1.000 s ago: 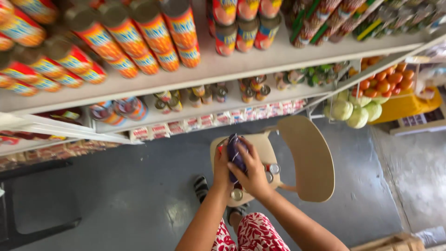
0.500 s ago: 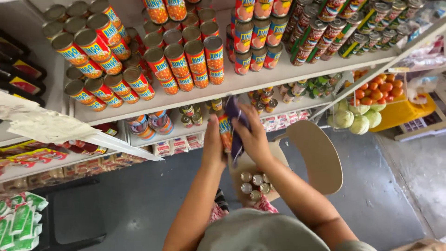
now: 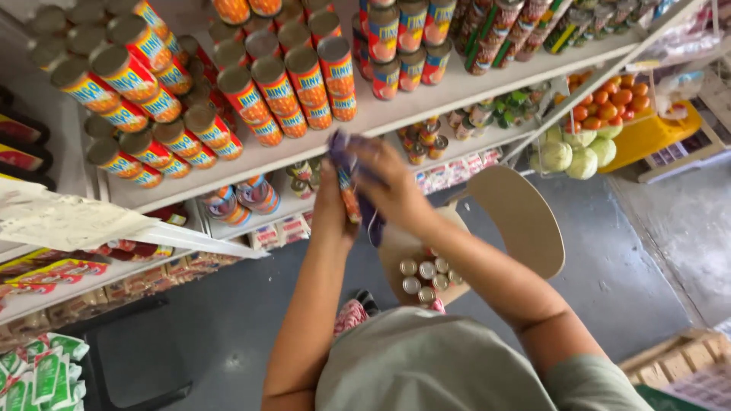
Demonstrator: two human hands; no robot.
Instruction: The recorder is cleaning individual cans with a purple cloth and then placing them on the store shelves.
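I see a tall can [image 3: 349,196] held upright at chest height, just in front of the shelf [image 3: 457,95]. The left hand [image 3: 333,205] is closed around its side, and the right hand [image 3: 392,186] presses a purple cloth [image 3: 371,217] against it, fingers curled over the fabric. Both are blurred. Below the hands, small cans [image 3: 426,274] sit on a chair [image 3: 510,221]. I judge the can could slip through the cloth and fall onto them, or the elbow could knock the stacked cans [image 3: 308,80] above the hands.

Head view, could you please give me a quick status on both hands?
Left hand grips a tall can. Right hand wipes it with a purple cloth. More cans on the chair below.
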